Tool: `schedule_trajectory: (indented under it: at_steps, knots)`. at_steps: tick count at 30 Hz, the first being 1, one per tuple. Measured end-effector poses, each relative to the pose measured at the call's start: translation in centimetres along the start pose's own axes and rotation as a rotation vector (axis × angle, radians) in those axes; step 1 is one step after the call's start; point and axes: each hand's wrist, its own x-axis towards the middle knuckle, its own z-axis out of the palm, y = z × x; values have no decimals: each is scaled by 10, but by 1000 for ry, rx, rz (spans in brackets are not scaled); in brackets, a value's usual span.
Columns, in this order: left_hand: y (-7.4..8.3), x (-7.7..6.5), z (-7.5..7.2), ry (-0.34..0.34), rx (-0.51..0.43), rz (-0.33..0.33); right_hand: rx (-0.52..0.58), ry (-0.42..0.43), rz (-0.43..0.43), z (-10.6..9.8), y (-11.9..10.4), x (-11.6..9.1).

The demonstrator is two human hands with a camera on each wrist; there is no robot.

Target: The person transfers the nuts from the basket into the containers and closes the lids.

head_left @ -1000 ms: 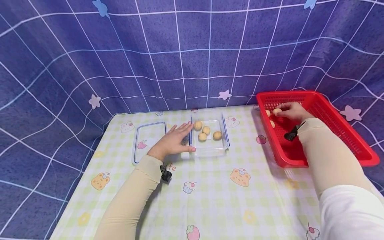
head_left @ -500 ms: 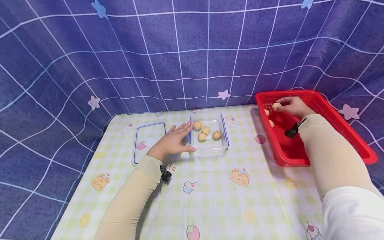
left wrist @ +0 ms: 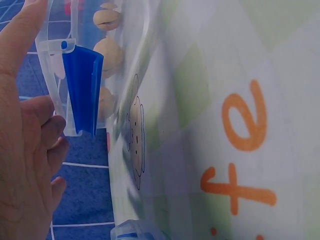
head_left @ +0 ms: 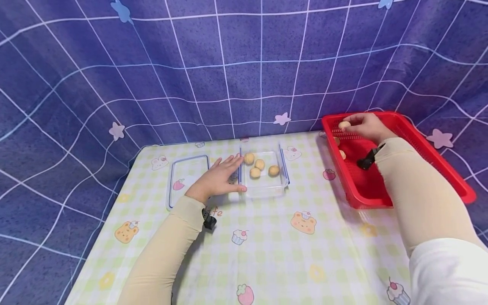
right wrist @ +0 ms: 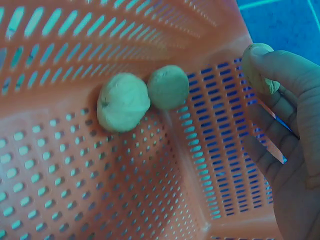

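My right hand (head_left: pixel 367 127) pinches a walnut (head_left: pixel 344 125) between thumb and fingers, just above the far left part of the red basket (head_left: pixel 358 202). In the right wrist view, two more walnuts lie against the basket wall, a larger one (right wrist: pixel 123 102) and a smaller one (right wrist: pixel 168 87). My left hand (head_left: pixel 217 181) rests along the left side of a clear plastic food box (head_left: pixel 267 194), fingers spread and fairly straight. Several walnuts (head_left: pixel 259 164) lie inside the box. A blue clip flap (left wrist: pixel 82 90) hangs on the box's side beside my left fingers.
A clear lid with a blue seal (head_left: pixel 189 159) lies flat on the table, left of the box, partly behind my left hand. The checked tablecloth (head_left: pixel 274 258) covers the table. A blue gridded curtain (head_left: pixel 244 76) hangs right behind the table's far edge.
My right hand has lifted the walnut up and to the left, from inside the basket to about its far left rim. My left hand has stayed at the box.
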Motion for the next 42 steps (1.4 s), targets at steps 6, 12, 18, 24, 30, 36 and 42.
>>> schedule_trajectory:
  at_steps: [6,12,18,24,30,36,42]
  knots:
    - [1,0,-1,-12,-17,-3,51,-3,-12,4,-16,0]
    - [1,0,-2,-11,-16,-2,97,-15,0,8,-28,2]
    - [-1,1,-1,1,-11,8,71,-14,-13,13,-40,5]
    - [-1,1,-1,1,-12,4,65,0,-49,20,-49,9]
    - [-1,1,-1,1,-11,1,96,-5,-73,28,-64,8]
    - [0,0,-1,2,-15,-5,101,-25,-84,36,-76,14]
    - [0,-1,0,1,-16,-1,102,-35,-74,47,-84,18]
